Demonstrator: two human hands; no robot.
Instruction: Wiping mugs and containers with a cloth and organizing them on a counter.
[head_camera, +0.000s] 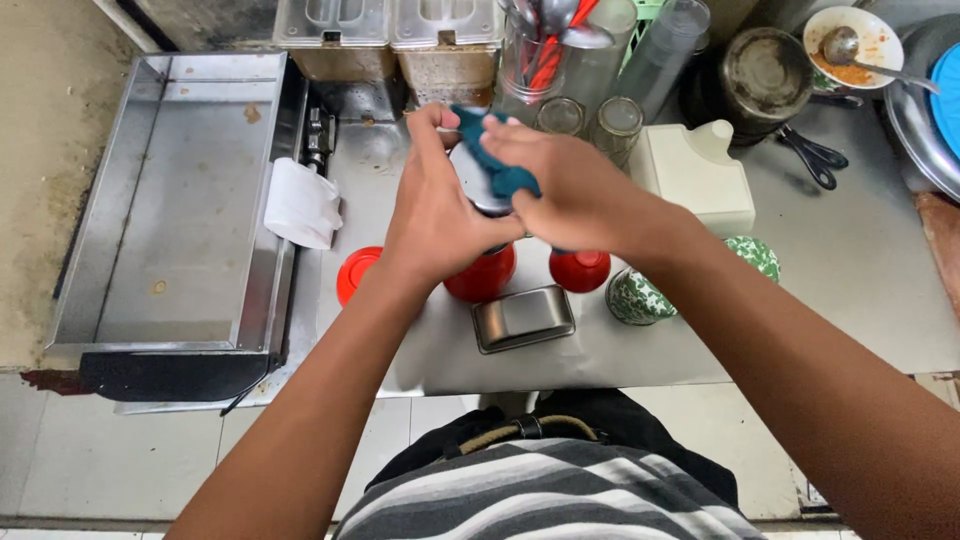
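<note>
Over the steel counter (860, 270), blue cloth (500, 165) between both hands.

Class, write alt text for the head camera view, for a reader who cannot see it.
Two bare hands, left hand and right hand, wipe a shiny metal item with a teal cloth above a steel counter. Red containers, a small metal tray and upturned glasses surround them.

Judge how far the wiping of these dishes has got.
Done: cannot tell; red bowls and a steel tray sit on the counter. In hand: left hand holds a steel item; right hand rubs it with a teal cloth. Left: unclear.
</note>
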